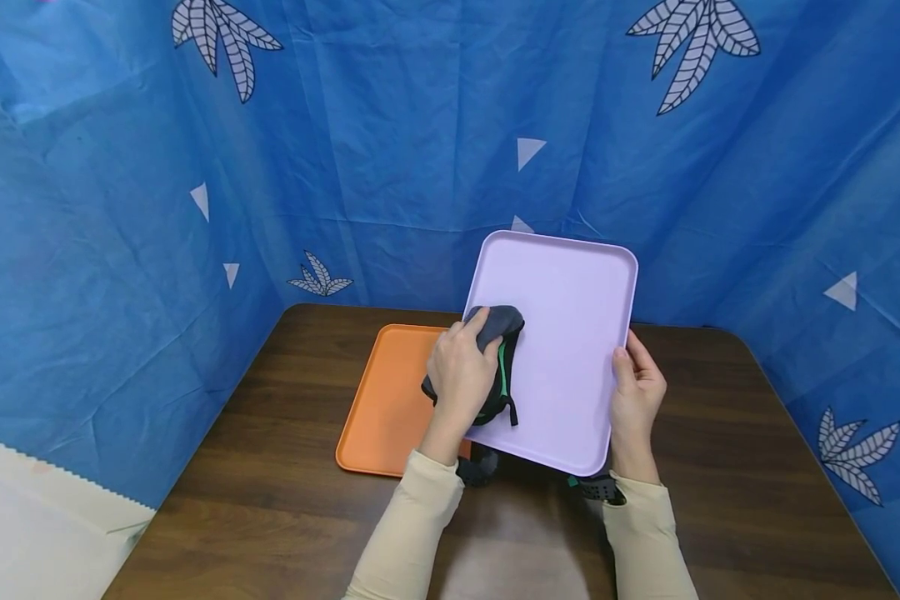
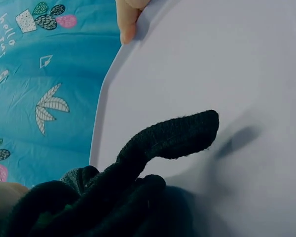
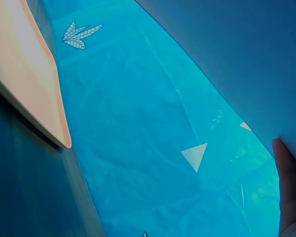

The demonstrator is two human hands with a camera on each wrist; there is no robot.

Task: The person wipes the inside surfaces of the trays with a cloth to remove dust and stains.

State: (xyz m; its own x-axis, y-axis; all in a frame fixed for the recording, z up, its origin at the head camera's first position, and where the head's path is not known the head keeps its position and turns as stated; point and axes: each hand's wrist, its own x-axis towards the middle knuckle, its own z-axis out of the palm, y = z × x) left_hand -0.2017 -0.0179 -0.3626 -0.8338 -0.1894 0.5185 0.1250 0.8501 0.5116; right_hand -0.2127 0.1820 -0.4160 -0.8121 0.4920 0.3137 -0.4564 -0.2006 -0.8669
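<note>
My right hand (image 1: 637, 396) grips the right edge of a pale lilac tray (image 1: 562, 333), thumb on the inner face. The tray is raised and tilted up above the table. In my left hand (image 1: 461, 367) is a bunched dark grey cloth (image 1: 501, 321) with black edging, a green stripe and a short black loop, held against the tray's left side. The left wrist view shows the dark cloth's loop (image 2: 177, 136) standing out over the tray's surface and casting a shadow. Below and behind, an orange tray (image 1: 390, 400) lies on the table, partly hidden by the left hand and the lilac tray.
The brown wooden table (image 1: 270, 500) spreads under both arms. Blue patterned curtain (image 1: 390, 167) hangs along the back and both sides. At the lower left is a white surface (image 1: 37, 533) with a jagged edge.
</note>
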